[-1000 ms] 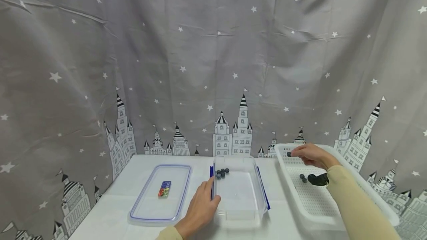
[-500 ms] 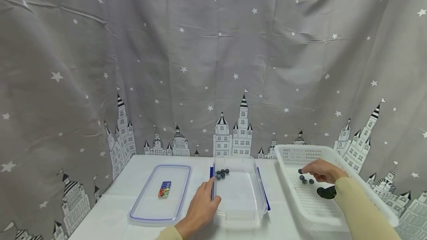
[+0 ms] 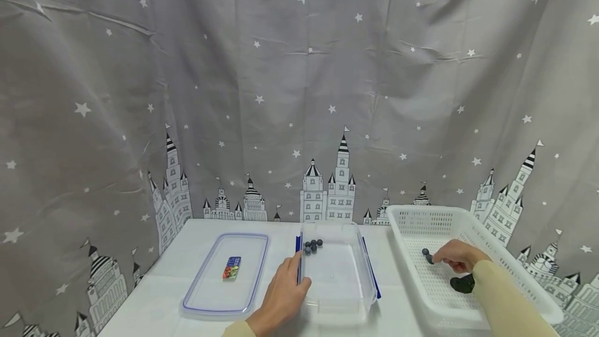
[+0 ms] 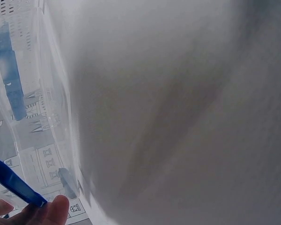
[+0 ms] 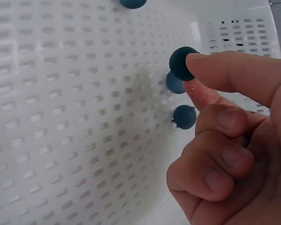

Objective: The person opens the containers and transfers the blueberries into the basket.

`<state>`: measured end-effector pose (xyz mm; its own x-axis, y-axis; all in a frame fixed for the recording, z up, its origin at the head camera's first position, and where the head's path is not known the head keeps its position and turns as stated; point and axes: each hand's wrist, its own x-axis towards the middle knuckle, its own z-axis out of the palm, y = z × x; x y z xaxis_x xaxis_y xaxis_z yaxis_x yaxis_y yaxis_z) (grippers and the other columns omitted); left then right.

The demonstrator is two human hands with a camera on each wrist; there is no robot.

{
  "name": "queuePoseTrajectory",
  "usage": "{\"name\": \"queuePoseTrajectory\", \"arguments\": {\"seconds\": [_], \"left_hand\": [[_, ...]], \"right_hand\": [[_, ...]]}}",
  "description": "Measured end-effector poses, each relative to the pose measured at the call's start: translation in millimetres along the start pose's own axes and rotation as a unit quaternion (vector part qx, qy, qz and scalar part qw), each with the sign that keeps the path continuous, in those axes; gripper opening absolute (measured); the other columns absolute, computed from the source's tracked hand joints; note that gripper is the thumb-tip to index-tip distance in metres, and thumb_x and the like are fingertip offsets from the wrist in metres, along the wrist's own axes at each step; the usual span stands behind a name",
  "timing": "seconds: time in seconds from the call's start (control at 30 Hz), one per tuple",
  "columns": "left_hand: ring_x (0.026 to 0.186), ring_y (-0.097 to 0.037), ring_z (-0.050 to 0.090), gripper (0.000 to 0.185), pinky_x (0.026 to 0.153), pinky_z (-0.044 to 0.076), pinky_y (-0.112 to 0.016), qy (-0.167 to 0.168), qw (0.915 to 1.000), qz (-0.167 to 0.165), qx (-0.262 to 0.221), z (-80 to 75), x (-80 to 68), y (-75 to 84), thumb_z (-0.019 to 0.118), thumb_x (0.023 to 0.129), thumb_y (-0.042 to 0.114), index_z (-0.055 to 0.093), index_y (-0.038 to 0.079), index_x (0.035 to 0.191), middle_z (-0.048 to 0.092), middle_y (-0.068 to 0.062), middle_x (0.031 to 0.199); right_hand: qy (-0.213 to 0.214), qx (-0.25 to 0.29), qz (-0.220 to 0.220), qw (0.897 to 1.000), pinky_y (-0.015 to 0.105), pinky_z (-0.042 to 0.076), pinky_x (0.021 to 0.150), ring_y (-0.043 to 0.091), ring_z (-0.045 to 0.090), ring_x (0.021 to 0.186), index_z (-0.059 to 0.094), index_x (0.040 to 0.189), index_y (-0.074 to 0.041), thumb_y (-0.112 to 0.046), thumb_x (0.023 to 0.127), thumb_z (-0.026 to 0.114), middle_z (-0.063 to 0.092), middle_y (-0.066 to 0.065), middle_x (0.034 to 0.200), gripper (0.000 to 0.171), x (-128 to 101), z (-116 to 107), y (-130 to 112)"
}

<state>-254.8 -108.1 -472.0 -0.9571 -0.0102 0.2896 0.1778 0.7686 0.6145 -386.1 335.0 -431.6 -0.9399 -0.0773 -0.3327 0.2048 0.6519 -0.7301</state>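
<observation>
A gray castle-print curtain [image 3: 327,92] is hanging behind the white table [image 3: 164,300]. My right hand [image 3: 457,255] is pinching 1 blueberry [image 5: 181,63] between thumb and index finger, other 3 fingers curled, low in the white basket [image 3: 435,289] near its left edge. The blueberry, with no long axis, is sitting right of the clear container [image 3: 329,269], my right hand nearer. My left hand [image 3: 283,289], loosely extended, grasping nothing, is resting at the container's left edge by its blue latch [image 4: 16,183].

left hand [image 3: 283,286]: mostly outside the left wrist view
rear berry [image 5: 175,85]: partly hidden behind the pinched berry [image 5: 181,63]
top berry [image 5: 133,3]: cropped in the right wrist view
label [image 3: 231,268]: print too small
</observation>
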Motion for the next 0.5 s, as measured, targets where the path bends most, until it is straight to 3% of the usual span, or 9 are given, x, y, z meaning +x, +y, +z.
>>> {"name": "queuePoseTrajectory", "arguments": {"seconds": [0.17, 0.5], "left_hand": [[0.117, -0.032, 0.058, 0.069, 0.1, 0.048, -0.053, 0.003, 1.0, 0.003, -0.004, -0.4, -0.7, 0.3, 0.058, 0.089, 0.027, 0.043, 0.0, 0.15, 0.057, -0.016, 0.131], [0.119, -0.033, 0.057, 0.069, 0.102, 0.047, -0.054, -0.001, 1.0, -0.002, -0.003, -0.6, -0.7, 0.3, 0.057, 0.089, 0.028, 0.042, 0.001, 0.151, 0.056, -0.018, 0.133]], "right_hand": [[0.001, -0.022, 0.0, 1.0, 0.018, 0.031, 0.046, 0.006, 0.031, 0.047, 0.042, 0.055, -0.018, -0.014, 0.084, 0.071, 0.034, -0.007, 0.052, 0.041, -0.4, 2.3, 5.2], [0.008, -0.031, -0.001, 0.999, 0.019, 0.032, 0.047, 0.007, 0.032, 0.048, 0.047, 0.058, -0.017, -0.013, 0.083, 0.072, 0.035, -0.006, 0.054, 0.035, 2.4, 6.1, 9.2]]}}
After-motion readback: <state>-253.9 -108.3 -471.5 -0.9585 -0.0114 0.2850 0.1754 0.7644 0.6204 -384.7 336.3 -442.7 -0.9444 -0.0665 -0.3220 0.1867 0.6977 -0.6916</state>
